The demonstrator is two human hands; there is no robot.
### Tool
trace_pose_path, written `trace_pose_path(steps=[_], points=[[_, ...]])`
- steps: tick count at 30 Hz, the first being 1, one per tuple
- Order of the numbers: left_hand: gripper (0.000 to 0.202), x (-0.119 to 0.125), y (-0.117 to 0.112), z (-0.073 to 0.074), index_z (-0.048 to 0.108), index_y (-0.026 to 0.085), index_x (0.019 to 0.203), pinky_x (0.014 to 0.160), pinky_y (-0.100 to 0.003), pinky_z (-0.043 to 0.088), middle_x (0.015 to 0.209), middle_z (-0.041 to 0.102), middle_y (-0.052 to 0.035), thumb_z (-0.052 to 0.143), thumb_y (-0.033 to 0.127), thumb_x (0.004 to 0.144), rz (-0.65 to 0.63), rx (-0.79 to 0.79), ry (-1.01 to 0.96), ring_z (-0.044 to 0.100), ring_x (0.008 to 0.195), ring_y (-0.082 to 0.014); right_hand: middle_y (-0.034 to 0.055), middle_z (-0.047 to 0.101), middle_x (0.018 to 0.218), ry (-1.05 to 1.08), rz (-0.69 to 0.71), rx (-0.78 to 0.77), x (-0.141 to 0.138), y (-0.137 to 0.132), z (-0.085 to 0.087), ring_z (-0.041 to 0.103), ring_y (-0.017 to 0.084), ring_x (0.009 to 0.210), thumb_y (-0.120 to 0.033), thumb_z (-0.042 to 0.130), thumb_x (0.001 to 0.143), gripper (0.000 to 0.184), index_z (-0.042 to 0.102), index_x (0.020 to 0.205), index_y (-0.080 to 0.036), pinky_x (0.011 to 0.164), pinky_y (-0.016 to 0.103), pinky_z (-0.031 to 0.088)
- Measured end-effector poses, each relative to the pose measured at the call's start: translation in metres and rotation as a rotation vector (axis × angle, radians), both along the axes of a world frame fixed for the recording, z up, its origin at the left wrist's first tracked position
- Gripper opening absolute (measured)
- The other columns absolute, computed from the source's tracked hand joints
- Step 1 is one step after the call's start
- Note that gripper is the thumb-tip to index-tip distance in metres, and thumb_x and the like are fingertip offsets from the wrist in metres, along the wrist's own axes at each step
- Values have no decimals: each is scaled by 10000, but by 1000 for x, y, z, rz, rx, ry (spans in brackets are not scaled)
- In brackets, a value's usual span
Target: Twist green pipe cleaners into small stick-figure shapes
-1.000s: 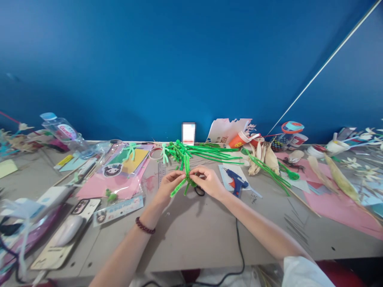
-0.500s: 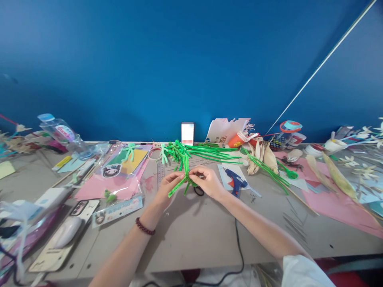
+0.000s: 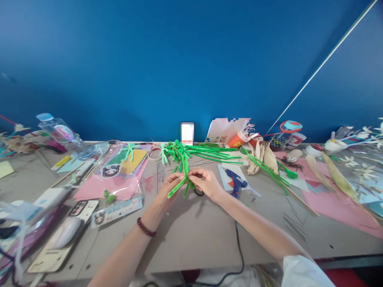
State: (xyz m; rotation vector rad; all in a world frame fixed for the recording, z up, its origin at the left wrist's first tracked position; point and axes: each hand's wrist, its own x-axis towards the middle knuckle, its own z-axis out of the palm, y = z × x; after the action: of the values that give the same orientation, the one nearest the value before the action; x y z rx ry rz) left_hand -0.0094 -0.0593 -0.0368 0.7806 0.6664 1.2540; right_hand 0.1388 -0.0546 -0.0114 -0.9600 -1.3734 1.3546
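Observation:
Between my two hands is a bunch of bright green fuzzy pipe cleaners [image 3: 178, 188], crossing one another, with loose ends sticking up and down. My left hand [image 3: 170, 188] pinches it from the left, and a beaded bracelet circles that wrist. From the right, my right hand [image 3: 206, 182] grips the same crossing with thumb and forefinger. Just beyond lies a heap of green pipe cleaners [image 3: 176, 149], with long green stems [image 3: 215, 153] reaching right. Dark scissors handles [image 3: 199, 192] partly show beneath my right hand.
A blue glue gun [image 3: 236, 181] lies on white paper right of my hands, its cord running down the table. Pink sheets and a plastic bag [image 3: 119, 171] are at left, near a phone with a white mouse [image 3: 66, 232]. A bottle [image 3: 61, 129] leans farther back. Dried husks [image 3: 259, 155] lie right.
Almost nothing differs. Both hands keep the same pinch on the pipe cleaners, whose lower left end has shifted very slightly.

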Motion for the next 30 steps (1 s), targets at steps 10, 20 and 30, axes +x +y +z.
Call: trace_pose_path(steps=[10, 20, 30], points=[[109, -4, 0, 3, 707, 165, 655, 673, -245, 427, 731, 666, -29, 749, 262, 635, 93, 139, 164, 571, 695, -132, -10, 573, 642, 30, 14, -62, 1, -2, -3, 377, 28, 327, -312, 632, 709, 178, 599, 766, -147, 328, 182, 265], [160, 8, -2, -8, 675, 168, 645, 642, -225, 436, 696, 647, -9, 779, 277, 590, 49, -49, -111, 567, 660, -115, -8, 568, 724, 40, 8, -38, -1, -1, -8, 410, 20, 340, -303, 634, 714, 165, 616, 763, -147, 333, 177, 278], [213, 11, -8, -4, 594, 170, 694, 570, -239, 437, 677, 623, 7, 762, 260, 599, -41, -104, -135, 579, 590, -127, -12, 569, 693, 65, 22, -77, -1, -3, -8, 445, 30, 356, -280, 640, 709, 142, 627, 761, -148, 348, 173, 335]])
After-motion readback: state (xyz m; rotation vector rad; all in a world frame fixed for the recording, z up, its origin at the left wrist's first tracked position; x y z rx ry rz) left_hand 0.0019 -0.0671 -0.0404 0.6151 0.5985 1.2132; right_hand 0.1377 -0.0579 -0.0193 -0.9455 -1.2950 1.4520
